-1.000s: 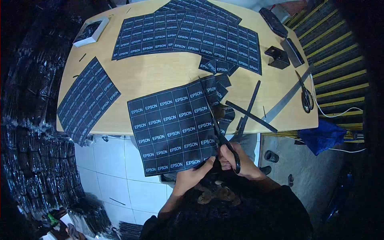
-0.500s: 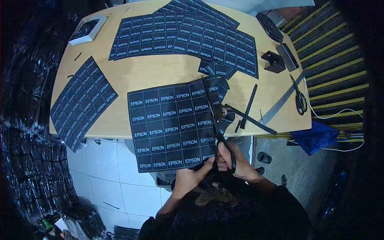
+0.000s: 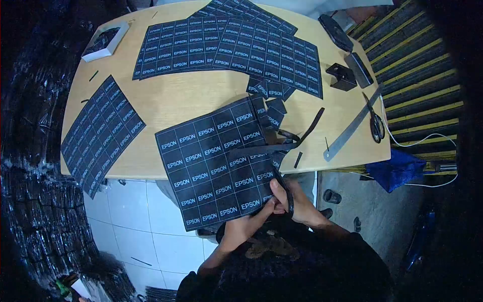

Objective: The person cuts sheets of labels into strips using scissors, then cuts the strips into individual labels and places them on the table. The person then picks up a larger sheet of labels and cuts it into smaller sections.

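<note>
A black sheet printed with rows of EPSON labels [image 3: 209, 173] extends over the table's near edge, tilted. My left hand [image 3: 246, 226] grips its lower right corner, thumb on top and fingers underneath. In my right hand [image 3: 302, 206] are black-handled scissors [image 3: 290, 204], blades pointing away along the sheet's right side; how far apart the blades are is hard to see. A thin black strip [image 3: 259, 149] lies across the sheet and blades, and its right part curls up. Cut label pieces [image 3: 275, 106] lie just beyond the blades.
More EPSON sheets [image 3: 176, 48] overlap at the table's back; another sheet [image 3: 103, 133] overhangs the left edge. At right are a metal ruler [image 3: 347, 132], second scissors [image 3: 376, 126], a black holder [image 3: 342, 78] and a dark case [image 3: 336, 32]. A white box [image 3: 105, 53] sits back left.
The held sheet has turned counterclockwise, and its lower left corner has dropped toward me. Dark strips at right have shifted; one now lies across the sheet. Both hands keep their hold.
</note>
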A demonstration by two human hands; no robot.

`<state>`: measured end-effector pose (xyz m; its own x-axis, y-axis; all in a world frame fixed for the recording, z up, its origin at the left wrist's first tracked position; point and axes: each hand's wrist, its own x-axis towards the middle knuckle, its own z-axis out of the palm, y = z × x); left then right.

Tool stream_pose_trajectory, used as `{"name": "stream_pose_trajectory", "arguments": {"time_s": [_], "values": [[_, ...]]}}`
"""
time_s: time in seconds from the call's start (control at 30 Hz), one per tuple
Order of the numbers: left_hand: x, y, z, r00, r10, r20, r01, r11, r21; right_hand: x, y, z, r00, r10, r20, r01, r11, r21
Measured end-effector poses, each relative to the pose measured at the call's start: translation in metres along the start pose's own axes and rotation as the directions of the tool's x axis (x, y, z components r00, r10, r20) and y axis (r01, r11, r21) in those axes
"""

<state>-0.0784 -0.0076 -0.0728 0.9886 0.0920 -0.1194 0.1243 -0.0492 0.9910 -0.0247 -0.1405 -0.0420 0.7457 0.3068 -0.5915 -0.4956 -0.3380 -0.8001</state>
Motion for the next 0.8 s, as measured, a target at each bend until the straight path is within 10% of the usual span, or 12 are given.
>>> {"name": "stream_pose_trajectory", "arguments": {"time_s": [0.8], "values": [[0.003, -0.012, -0.007, 0.994, -0.097, -0.059, 0.091, 0.991, -0.096, 0.012, -0.001, -0.011, 0.997, 0.075, 0.003, -0.074, 0.996, -0.042]]}}
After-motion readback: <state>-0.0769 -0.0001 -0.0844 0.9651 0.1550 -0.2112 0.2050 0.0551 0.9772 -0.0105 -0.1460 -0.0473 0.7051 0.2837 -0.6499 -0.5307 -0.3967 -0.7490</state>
